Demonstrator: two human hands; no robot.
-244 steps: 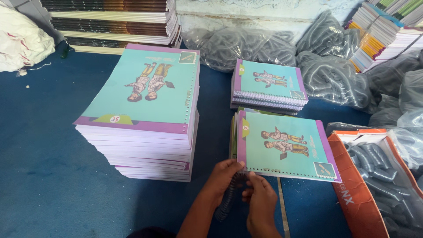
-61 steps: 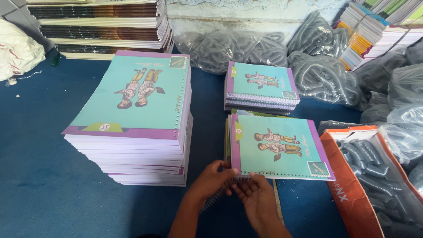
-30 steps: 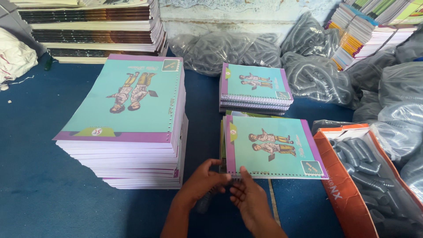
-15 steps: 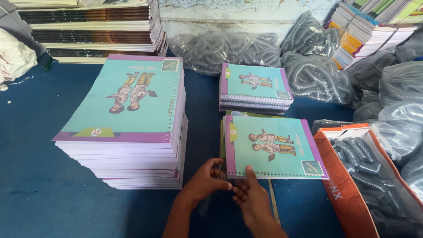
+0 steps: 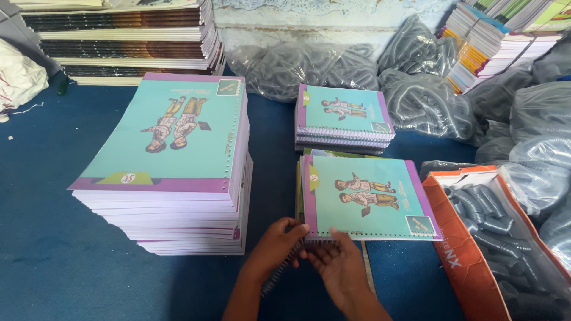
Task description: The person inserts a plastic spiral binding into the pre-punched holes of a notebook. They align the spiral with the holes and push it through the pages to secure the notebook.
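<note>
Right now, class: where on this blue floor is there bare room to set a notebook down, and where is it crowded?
Bare blue floor lies left of the tall stack, and a narrow strip runs between it and the two small piles. The right is crowded: the orange box and bagged coils. Both hands fill the near edge.

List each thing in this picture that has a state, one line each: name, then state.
notebook: flat, closed, spiral partly wound into its near edge
spiral coil: slanted, held at that edge
left hand: gripping the coil
right hand: fingers on the notebook's edge
tall stack: unbound, holes along one edge
small stack: bound
orange box: open, coils inside
</note>
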